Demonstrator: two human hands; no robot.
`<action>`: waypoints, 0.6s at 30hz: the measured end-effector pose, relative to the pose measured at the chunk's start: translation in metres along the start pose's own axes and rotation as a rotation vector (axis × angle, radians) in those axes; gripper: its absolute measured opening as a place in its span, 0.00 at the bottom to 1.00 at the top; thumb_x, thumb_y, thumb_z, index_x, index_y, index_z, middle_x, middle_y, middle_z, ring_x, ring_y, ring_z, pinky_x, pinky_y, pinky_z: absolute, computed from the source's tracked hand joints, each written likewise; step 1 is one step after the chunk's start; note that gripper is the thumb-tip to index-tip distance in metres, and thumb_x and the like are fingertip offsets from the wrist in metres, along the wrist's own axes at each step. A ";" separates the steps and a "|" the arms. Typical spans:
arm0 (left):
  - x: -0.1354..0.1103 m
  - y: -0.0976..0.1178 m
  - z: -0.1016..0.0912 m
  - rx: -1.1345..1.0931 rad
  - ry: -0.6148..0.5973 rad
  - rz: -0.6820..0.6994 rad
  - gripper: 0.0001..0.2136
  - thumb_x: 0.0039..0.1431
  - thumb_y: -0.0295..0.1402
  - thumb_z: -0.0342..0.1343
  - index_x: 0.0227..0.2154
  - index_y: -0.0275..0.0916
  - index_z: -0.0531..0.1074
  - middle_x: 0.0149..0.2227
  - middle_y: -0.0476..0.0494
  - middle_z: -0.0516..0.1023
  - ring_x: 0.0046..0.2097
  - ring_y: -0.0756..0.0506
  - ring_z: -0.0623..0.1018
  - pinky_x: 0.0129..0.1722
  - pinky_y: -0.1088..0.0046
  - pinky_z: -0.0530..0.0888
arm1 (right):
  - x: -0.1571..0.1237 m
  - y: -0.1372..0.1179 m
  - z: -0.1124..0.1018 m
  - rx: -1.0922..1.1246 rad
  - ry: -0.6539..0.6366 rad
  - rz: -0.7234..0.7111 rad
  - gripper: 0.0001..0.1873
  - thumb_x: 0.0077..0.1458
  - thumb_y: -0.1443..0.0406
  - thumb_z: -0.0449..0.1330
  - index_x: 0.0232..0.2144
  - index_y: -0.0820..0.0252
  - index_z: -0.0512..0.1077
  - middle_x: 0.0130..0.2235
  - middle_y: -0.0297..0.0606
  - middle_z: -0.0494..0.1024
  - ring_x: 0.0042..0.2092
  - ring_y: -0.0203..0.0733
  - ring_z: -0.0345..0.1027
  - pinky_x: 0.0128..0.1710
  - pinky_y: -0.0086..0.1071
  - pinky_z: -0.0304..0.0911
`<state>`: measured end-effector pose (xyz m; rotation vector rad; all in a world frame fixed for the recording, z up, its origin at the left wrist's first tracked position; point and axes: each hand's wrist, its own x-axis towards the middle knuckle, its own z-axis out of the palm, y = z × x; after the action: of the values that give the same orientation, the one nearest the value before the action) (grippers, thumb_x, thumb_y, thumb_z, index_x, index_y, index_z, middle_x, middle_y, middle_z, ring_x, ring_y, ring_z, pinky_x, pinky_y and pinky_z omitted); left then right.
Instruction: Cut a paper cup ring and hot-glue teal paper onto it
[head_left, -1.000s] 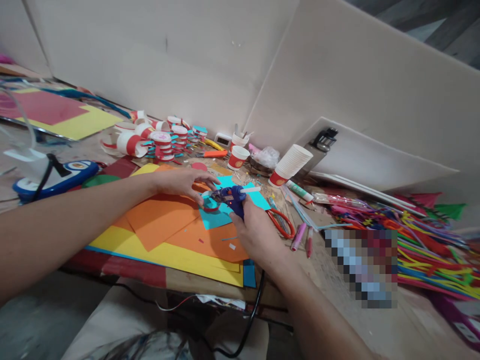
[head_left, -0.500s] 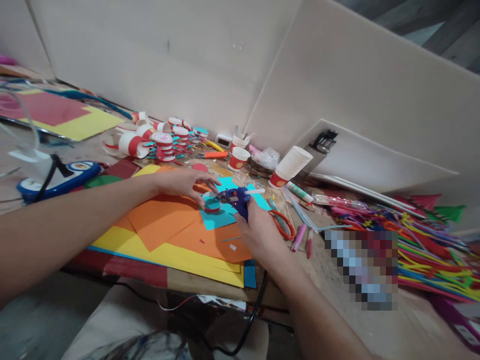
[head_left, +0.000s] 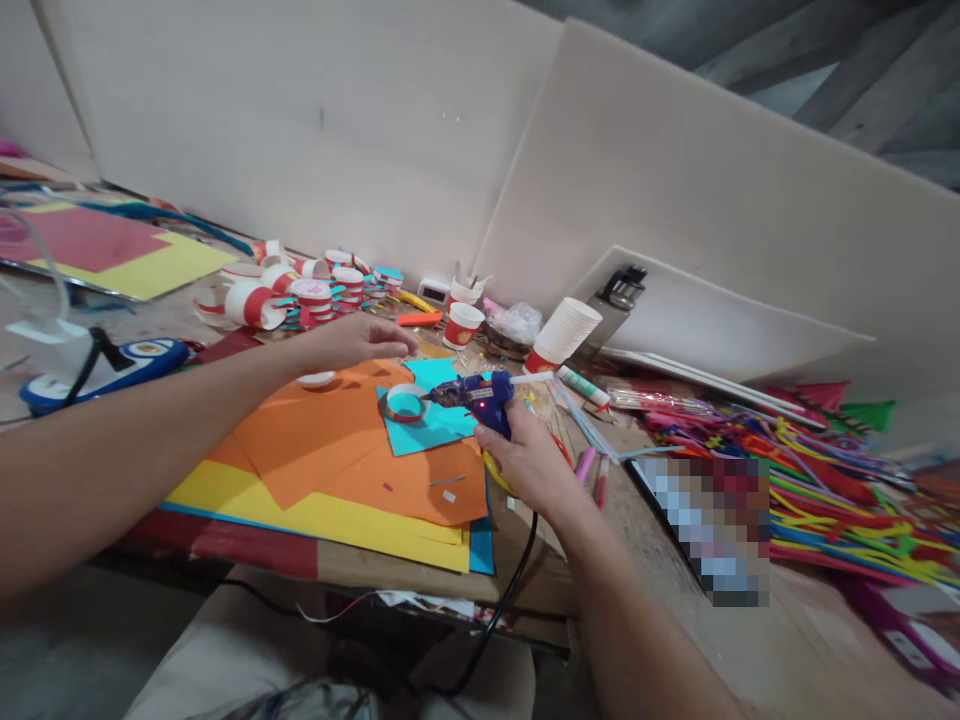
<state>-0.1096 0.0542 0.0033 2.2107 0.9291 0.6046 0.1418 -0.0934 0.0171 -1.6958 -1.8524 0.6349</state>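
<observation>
Once on ring [head_left: 406, 403], left hand [head_left: 360, 340] away

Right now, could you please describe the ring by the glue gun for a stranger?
On the table, find the orange paper, then the teal sheet on it. The ring sits at the glue gun tip: open, teal showing through, unlike the flat white disc nearby.

The wooden table [head_left: 795, 620] carries coloured paper sheets [head_left: 315, 440], stacked cups [head_left: 566, 330], markers [head_left: 592, 470] and pipe cleaners [head_left: 840, 480].
</observation>
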 end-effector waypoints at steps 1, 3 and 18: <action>0.003 0.001 -0.003 0.019 0.032 -0.031 0.20 0.61 0.47 0.51 0.47 0.40 0.76 0.47 0.45 0.81 0.50 0.43 0.77 0.50 0.69 0.71 | 0.000 0.001 -0.001 0.008 -0.006 0.012 0.20 0.56 0.62 0.54 0.51 0.59 0.68 0.44 0.38 0.76 0.43 0.45 0.69 0.43 0.35 0.64; 0.011 0.002 -0.007 0.104 0.055 -0.091 0.20 0.59 0.48 0.52 0.46 0.40 0.77 0.45 0.45 0.81 0.47 0.43 0.78 0.47 0.70 0.71 | 0.001 0.002 -0.002 0.030 -0.013 0.029 0.19 0.56 0.62 0.55 0.49 0.59 0.69 0.39 0.37 0.76 0.39 0.44 0.68 0.40 0.34 0.64; 0.087 -0.002 0.033 0.468 -0.231 -0.099 0.24 0.42 0.45 0.63 0.42 0.37 0.74 0.39 0.42 0.78 0.39 0.43 0.75 0.34 0.73 0.67 | 0.005 0.006 -0.012 0.123 0.020 0.123 0.14 0.54 0.62 0.54 0.42 0.59 0.70 0.29 0.33 0.74 0.32 0.43 0.68 0.35 0.35 0.65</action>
<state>-0.0341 0.1080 -0.0063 2.5515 1.1340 0.0800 0.1543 -0.0879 0.0221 -1.7385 -1.6692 0.7625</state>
